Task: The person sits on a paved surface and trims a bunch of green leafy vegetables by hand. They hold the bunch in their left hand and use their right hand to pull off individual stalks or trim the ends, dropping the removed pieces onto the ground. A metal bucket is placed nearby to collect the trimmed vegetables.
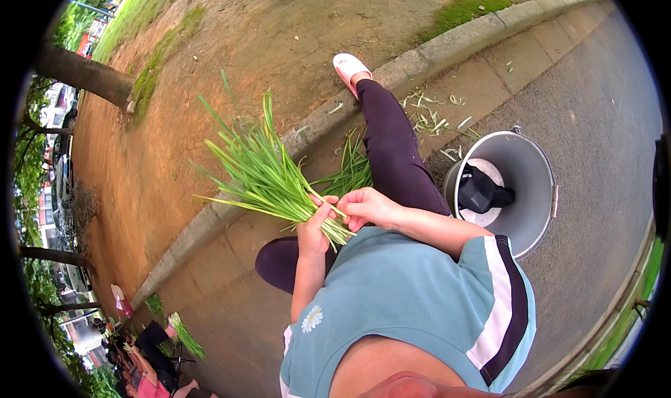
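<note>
My left hand [313, 227] is closed around a bunch of long green garlic chives [267, 167]. Their leaf tips fan out to the upper left, and the pale stem ends [338, 234] stick out below the hand. My right hand [369, 208] is right beside it, thumb and fingers pinching one stalk near its pale end. More loose green chives [354, 167] lie on the paving under the bunch, partly hidden by my leg.
At right stands a grey metal bucket [529, 183] with a black cloth-like item [482, 191] inside. Pale peelings [427, 112] litter the paving by the stone kerb [414, 65]. At lower left, another person [149, 369] sits near chive bunches [186, 337]. A tree trunk [86, 75] rises from bare soil.
</note>
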